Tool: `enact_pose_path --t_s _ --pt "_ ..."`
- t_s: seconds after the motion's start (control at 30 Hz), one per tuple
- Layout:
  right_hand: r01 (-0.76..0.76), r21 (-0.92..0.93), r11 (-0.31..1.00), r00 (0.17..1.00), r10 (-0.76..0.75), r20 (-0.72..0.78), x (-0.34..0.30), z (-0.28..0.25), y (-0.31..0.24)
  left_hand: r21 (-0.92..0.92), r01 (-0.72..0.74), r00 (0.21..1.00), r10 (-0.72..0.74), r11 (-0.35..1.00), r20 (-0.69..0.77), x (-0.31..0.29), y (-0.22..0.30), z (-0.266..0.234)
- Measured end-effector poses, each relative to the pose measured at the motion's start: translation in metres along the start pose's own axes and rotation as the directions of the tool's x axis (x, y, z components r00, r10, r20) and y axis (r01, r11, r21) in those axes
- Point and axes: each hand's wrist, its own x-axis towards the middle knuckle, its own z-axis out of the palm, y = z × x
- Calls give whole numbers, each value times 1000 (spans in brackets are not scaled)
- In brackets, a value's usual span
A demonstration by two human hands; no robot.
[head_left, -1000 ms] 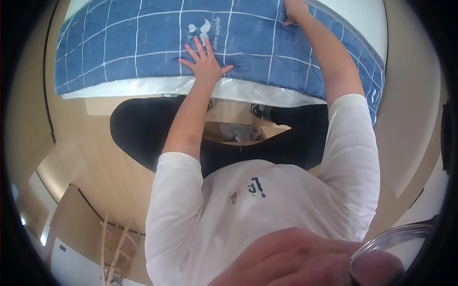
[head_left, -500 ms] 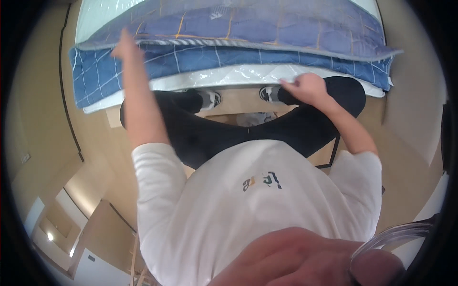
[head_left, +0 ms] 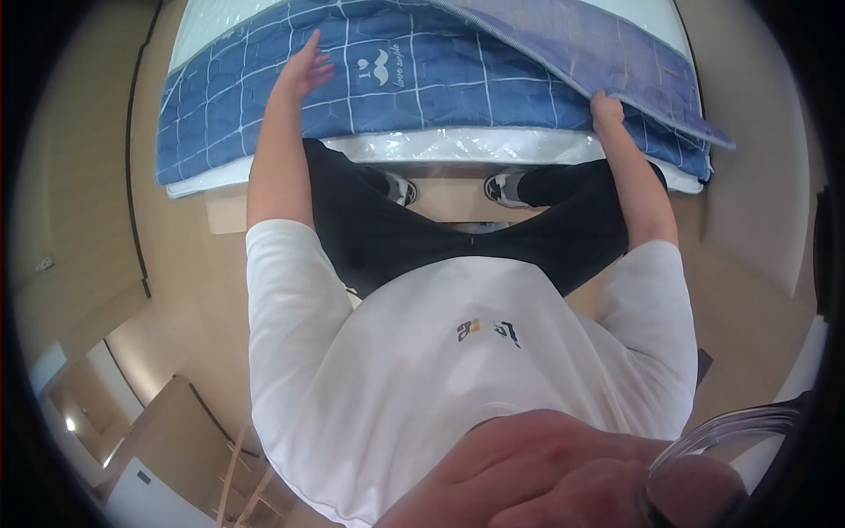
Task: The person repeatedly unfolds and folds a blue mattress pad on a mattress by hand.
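Note:
A blue quilted pad (head_left: 440, 88) with a white grid and printed design lies across the near end of the mattress (head_left: 440, 143). Over its right part lies a purple quilted pad (head_left: 607, 53) with orange lines and a pale edging that runs slantwise. Whether the two pads are joined I cannot tell. My right hand (head_left: 606, 113) is closed on the purple pad's near edge. Above the left part of the blue pad, my left hand (head_left: 308, 70) has its fingers spread and holds nothing.
A clear wrapping shines on the white mattress, which rests on a light wooden base (head_left: 440, 204). My shoes (head_left: 506, 189) stand close against it, between my bent knees. At the right rises a pale wall (head_left: 757, 158); at lower left is a wooden frame (head_left: 233, 475).
The purple pad's left part has drawn back toward the far right, uncovering the blue pad. My right hand has moved forward onto its edge. My left hand has shifted right and spread its fingers.

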Motion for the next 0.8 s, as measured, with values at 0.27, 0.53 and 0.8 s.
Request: enact_pose_path --t_s 0.27,0.53,0.8 --pt "816 -359 453 547 -805 228 -150 -117 96 258 -89 907 185 962 -379 34 20 24" --pt "-231 893 386 969 6 248 -202 -223 119 -497 -364 881 119 788 -458 36 34 -155" --pt "-241 962 131 954 214 210 -209 -306 149 -481 -678 694 268 557 -668 -344 -66 -129"
